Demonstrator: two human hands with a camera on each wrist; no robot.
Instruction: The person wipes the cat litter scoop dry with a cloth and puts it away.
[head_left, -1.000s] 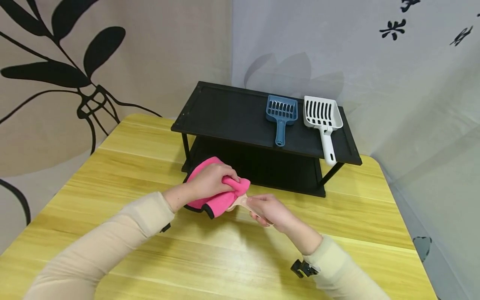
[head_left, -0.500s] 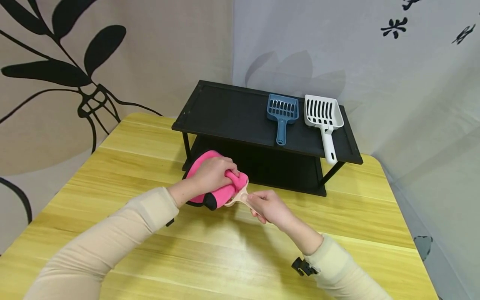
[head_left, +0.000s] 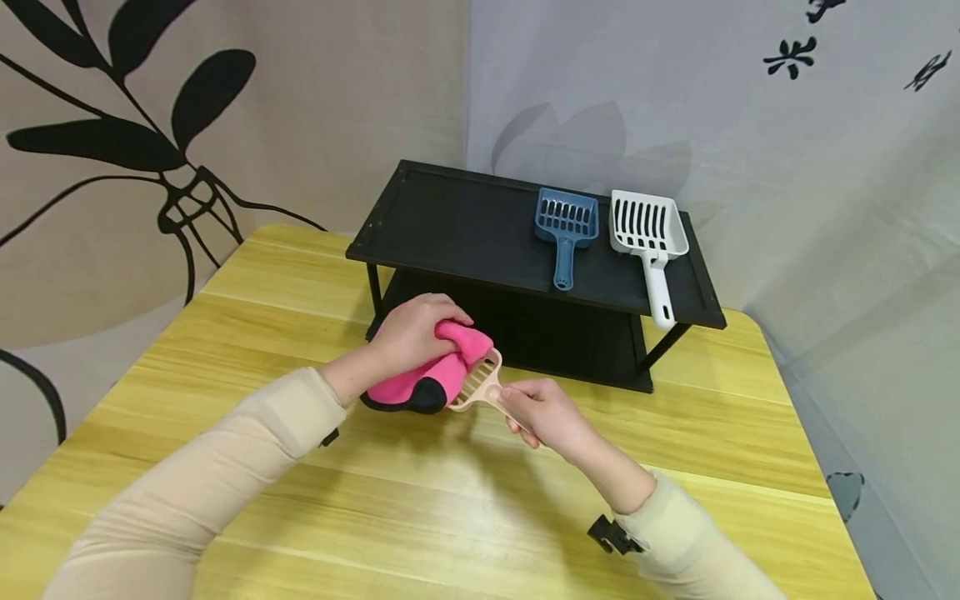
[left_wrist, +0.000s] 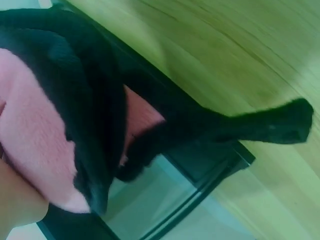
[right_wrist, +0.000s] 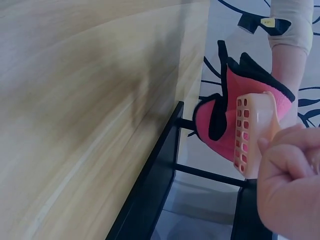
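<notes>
In the head view my left hand [head_left: 416, 335] grips a pink cloth [head_left: 450, 367] with black edging, bunched under the fingers. The cloth covers part of a peach-coloured litter scoop [head_left: 487, 385], over its slotted head. My right hand [head_left: 546, 414] holds that scoop by its handle, thumb on top. From the right wrist view, the scoop's slotted side [right_wrist: 242, 135] faces out with the pink cloth [right_wrist: 215, 125] behind it. A loose black-edged end of the cloth [left_wrist: 270, 122] hangs out in the left wrist view.
Beyond the hands stands a black two-tier rack [head_left: 465, 225] on the wooden table [head_left: 420, 517]. On its top tier lie a blue litter scoop [head_left: 564, 237] and a white litter scoop [head_left: 649, 242], the white handle reaching past the front edge.
My left hand has moved up and slightly left with the cloth, baring more of the scoop's slotted head. The right hand keeps its hold on the handle, nearly in place.
</notes>
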